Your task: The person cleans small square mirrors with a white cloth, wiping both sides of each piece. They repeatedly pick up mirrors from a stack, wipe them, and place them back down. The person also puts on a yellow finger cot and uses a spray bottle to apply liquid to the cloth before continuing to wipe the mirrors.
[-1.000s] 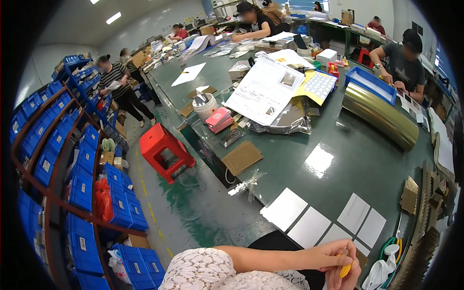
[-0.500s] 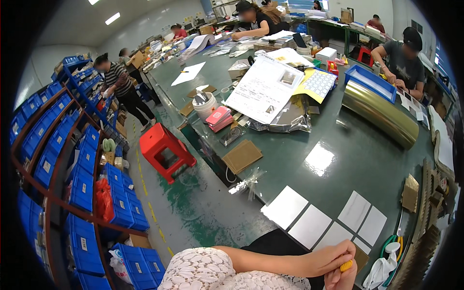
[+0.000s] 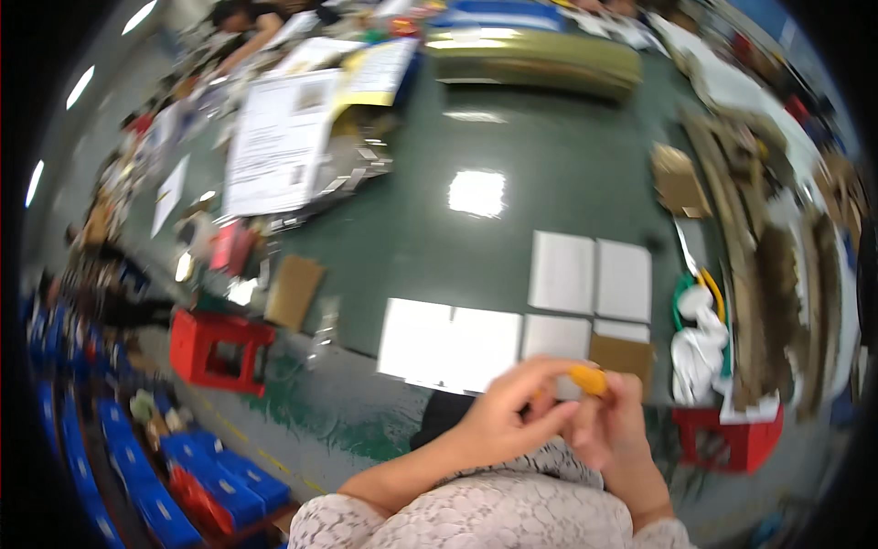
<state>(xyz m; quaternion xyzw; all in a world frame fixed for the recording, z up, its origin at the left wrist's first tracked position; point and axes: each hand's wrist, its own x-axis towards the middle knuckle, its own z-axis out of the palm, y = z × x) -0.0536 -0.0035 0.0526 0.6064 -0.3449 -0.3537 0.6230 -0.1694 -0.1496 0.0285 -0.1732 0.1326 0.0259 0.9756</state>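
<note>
My left hand [image 3: 512,407] and my right hand [image 3: 611,428] meet in front of my body, above the near table edge. Between their fingertips is a small yellow-orange piece [image 3: 588,379] that looks like a rubber finger cot. The fingers of my left hand pinch at its side, and my right fingers curl against its other end. A pale patch shows beside it, too blurred to name. Beyond the hands lie several white sheets [image 3: 561,272] on the green table [image 3: 430,229]. A brown card [image 3: 622,364] lies right behind my right hand.
At right lie green-and-yellow-handled scissors [image 3: 681,291], a white cloth [image 3: 697,361] and brown strips [image 3: 732,247]. A gold roll [image 3: 540,66] spans the far side. Printed papers [image 3: 279,142] lie at left. Red stools [image 3: 219,346] and blue bins [image 3: 224,471] stand beyond the table's edge.
The view has swung right and down toward the table. My hands, earlier low at the right, now appear nearer the middle and farther apart, with the yellow piece still between their fingers.
</note>
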